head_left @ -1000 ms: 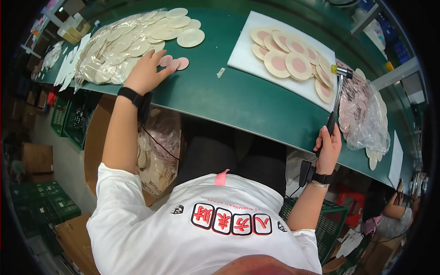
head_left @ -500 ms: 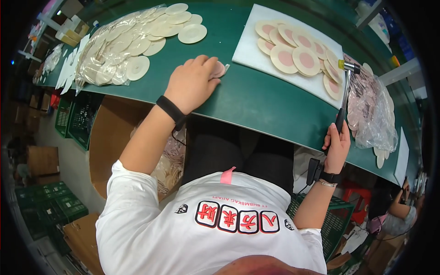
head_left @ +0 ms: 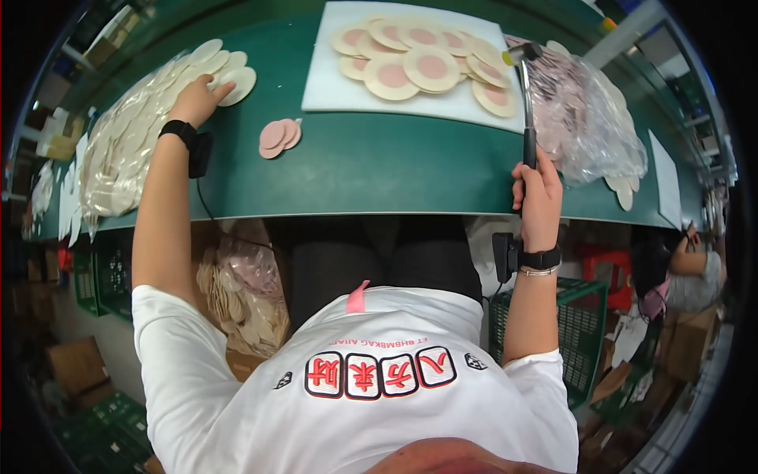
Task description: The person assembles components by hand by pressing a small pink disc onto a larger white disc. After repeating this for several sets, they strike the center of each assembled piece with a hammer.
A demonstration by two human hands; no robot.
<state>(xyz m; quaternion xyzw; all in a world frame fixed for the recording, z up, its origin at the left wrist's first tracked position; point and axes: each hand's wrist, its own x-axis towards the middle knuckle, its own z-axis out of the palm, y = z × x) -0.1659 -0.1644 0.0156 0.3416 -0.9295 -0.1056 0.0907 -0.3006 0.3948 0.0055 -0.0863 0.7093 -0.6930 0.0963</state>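
Observation:
My left hand (head_left: 197, 101) is over the right edge of a pile of cream discs (head_left: 134, 142), thumb and forefinger apart, touching the discs. Part of that pile lies in clear plastic. Wrapped around the black handle of a hammer (head_left: 529, 118), my right hand (head_left: 539, 193) holds it upright; its head has a yellow face. Between my hands, several small pink discs (head_left: 274, 139) overlap on the green table (head_left: 355, 174). Cream discs with pink centres (head_left: 430, 67) lie spread over a white board (head_left: 332, 87), just left of the hammer.
To the right of the hammer sits a clear plastic bag (head_left: 584, 118) of pink pieces, with cream discs beside it. A white sheet (head_left: 665, 178) lies at the far right. Below the table are a cardboard box with discs (head_left: 241, 296) and a green crate (head_left: 553, 332). Another person (head_left: 687, 272) is at right.
My left hand has let go of the pink discs, leaving them on the table, and moved left to the cream pile. My right hand still grips the hammer. The view has shifted right.

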